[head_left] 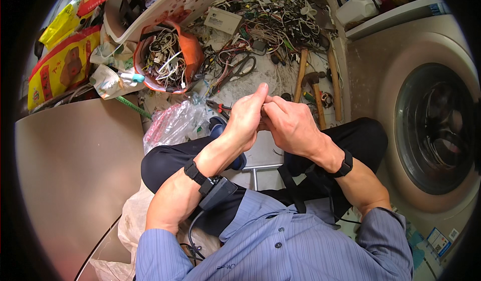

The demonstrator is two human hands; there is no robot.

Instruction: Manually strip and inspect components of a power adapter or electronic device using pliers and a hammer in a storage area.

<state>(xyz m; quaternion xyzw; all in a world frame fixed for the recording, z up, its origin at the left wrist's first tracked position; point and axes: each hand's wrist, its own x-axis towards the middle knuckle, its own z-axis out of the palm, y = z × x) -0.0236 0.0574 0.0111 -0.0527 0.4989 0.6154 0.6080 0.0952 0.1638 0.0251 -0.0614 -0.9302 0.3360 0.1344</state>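
Above my lap, my left hand (245,118) and my right hand (294,124) meet with their fingers curled together. The left thumb points up and away. Something small and dark shows faintly between the fingertips, but the fingers hide what it is. Just beyond the left wrist lie pliers with red and black handles (219,107). Farther off are black-handled scissors (245,66). A big heap of loose cables (280,23) covers the far floor. Right of my hands lie a hammer (315,77) and wooden tool handles (301,73).
An orange bag (193,48) full of white cables stands at the far left, near a pale box (223,20). Clear plastic wrapping (175,123) lies by my left knee. A washing machine (371,65) borders the right side; a beige panel (75,160) borders the left.
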